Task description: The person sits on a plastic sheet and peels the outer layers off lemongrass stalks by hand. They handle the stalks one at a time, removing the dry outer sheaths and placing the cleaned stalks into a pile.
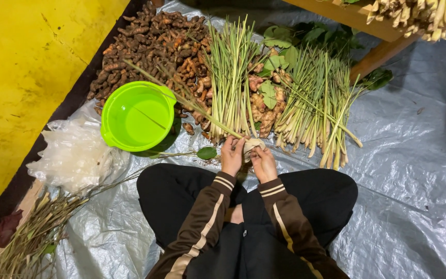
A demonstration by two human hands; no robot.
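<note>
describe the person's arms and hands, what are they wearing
Both arms are in long dark brown sleeves, like a track jacket. A tan stripe runs down the length of each sleeve, and each ribbed cuff carries two thin pale bands. The left hand and right hand are bare, with no gloves. No rings or watch can be made out. Black trousers cover the legs below.

Ahead of the left hand (pixel 232 155) and right hand (pixel 263 163), the far side is walled off — lemongrass bundles (pixel 231 77), a brown root heap (pixel 156 44) and pale ginger (pixel 264 111) lie packed edge to edge. To the left, the green basin (pixel 138 116) and crumpled clear bags (pixel 73 155) crowd the near ground, with trimmed stalks (pixel 32 237) beyond them. To the right, bare grey tarpaulin (pixel 414 170) lies open — only the wooden bench leg (pixel 380 56) cuts in at the far right.
</note>
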